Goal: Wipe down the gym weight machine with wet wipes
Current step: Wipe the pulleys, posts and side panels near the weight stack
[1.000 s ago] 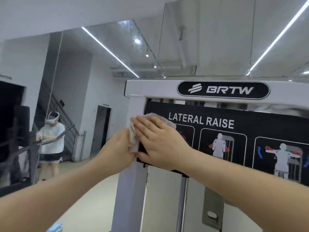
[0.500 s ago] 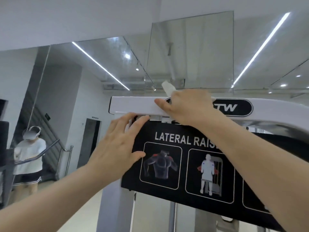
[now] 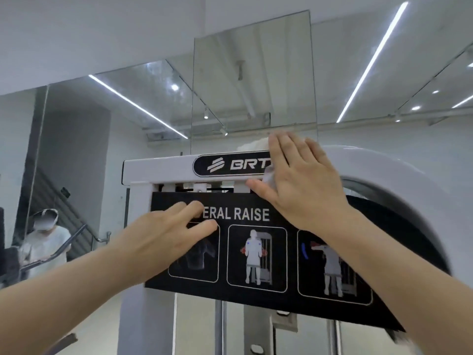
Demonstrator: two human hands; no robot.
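Head camera: at far left a figure in a white top stands beside a staircase rail, well apart from the lateral-raise weight machine filling the frame. The left hand, its grip spread and holding nothing, lies over the left end of the black "LATERAL RAISE" instruction placard, apparently bracing against it. Above the placard runs the white top crossbar with its black logo badge. The right hand covers the badge's right end, fingers straight, thumb along the bar's lower edge, pressing a crumpled white wet wipe onto the bar. The wipe bulges above the bar's top. The step in hand looks to be the crossbar pass. The next move probably calls for sliding the wipe rightward, under even pressure, onto the curved white shroud.
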